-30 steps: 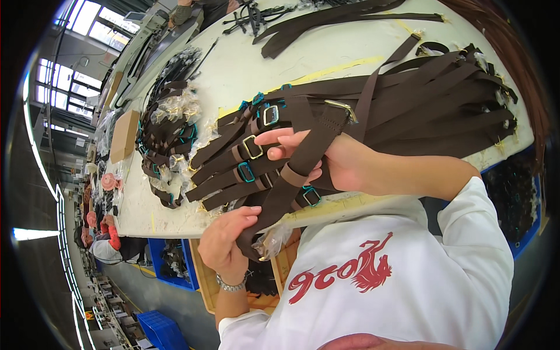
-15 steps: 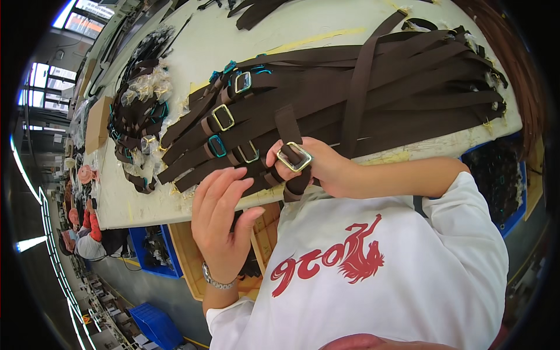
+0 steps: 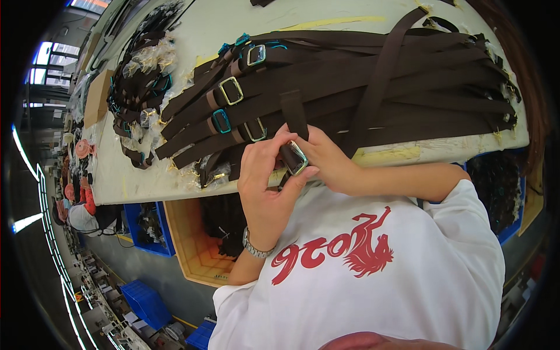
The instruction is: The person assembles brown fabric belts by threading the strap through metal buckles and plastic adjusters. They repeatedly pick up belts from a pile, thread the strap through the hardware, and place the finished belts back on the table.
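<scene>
Near the table's front edge, both hands work on one dark brown webbing strap whose free end sticks up above the fingers. My left hand, with a metal watch at the wrist, pinches a silver rectangular buckle between thumb and fingers. From the other side, my right hand grips the strap just behind that buckle; some of its fingertips are hidden. The strap passes through the buckle. Just beyond the hands lies a broad pile of brown straps, several with gold, silver or blue-wrapped buckles at their left ends.
On the pale table, a heap of dark straps with clear plastic wrap lies left. A cardboard box stands beyond it. Below the edge are a yellow crate and blue bins. A person sits far left.
My left hand, earlier spread and apart, has moved right and up and closed on the buckle. The buckle has turned more edge-on. My right hand keeps its grip, and the view has shifted slightly.
</scene>
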The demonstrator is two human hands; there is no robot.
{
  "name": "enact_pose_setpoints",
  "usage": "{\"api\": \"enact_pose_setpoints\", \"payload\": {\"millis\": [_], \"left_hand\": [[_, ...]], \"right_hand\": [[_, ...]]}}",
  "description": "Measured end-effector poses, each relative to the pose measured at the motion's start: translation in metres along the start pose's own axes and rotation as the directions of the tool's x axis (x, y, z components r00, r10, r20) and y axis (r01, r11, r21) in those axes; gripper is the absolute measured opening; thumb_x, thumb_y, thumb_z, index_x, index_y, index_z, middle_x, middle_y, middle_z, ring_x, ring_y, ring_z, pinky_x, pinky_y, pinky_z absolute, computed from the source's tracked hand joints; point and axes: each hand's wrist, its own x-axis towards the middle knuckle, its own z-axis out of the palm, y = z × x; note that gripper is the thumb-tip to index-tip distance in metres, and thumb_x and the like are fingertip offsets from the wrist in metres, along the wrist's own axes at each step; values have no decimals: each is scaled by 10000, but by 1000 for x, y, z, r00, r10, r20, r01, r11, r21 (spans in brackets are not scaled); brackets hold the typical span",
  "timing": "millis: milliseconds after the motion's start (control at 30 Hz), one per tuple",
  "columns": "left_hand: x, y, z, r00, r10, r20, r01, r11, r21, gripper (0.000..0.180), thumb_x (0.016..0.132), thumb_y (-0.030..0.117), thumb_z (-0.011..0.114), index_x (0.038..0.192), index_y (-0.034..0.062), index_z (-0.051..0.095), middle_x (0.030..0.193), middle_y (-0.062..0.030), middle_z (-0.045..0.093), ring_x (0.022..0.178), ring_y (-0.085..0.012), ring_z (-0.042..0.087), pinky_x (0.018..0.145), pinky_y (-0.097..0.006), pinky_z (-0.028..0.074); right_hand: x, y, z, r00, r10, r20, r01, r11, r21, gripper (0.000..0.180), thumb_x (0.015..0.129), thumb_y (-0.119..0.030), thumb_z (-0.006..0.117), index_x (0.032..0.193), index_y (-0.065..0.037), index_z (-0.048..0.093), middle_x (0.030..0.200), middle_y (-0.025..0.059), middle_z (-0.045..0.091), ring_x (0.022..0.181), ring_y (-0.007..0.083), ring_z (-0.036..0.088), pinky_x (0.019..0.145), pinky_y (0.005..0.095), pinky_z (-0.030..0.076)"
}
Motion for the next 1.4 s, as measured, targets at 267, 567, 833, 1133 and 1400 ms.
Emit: {"api": "enact_pose_setpoints", "payload": {"millis": [267,567,833,1133,1400], "left_hand": [[-6,2,-14,980,-196,21,187,892,-412,526,788,-30,886,1286,15,722,1161,-114,744,1082,-251,742,906,-336,569],[-8,2,-47,985,-9,175,-14,992,129,696,796,-64,802,1465,7,624,1370,-143,741,1133,-261,753,1018,-367,566],[-22,-2,-58,956,-95,279,84,995,53,711,795,-8,835,1471,-17,612,1408,-158,719,1201,-293,732,1038,-369,555],[-30,-7,-57,983,113,145,-129,985,111,645,815,231,915,1376,35,664,1299,-150,712,1142,-360,676,959,-426,557],[-49,-1,-55,989,139,41,-144,973,181,667,831,210,897,1414,19,634,1269,-158,719,1101,-365,695,937,-442,577]], "right_hand": [[-1,-26,1,999,13,51,-6,992,-122,335,1150,-385,561,1144,-58,634,870,-29,577,681,34,493,551,221,381],[-26,-60,13,966,220,133,-193,963,-190,324,1103,-381,674,1000,-74,665,779,-35,580,612,38,418,525,240,313],[-22,-62,12,951,284,126,-266,953,-144,215,988,-273,799,965,-108,663,733,-44,555,625,32,407,563,244,281],[-32,-42,25,982,191,-9,-183,926,-330,180,1010,-193,764,936,-72,652,779,-31,621,684,36,574,572,217,377],[-37,-37,32,990,139,-15,-135,923,-360,190,1010,-200,769,943,-66,653,782,-41,609,658,35,571,535,207,348]]}}
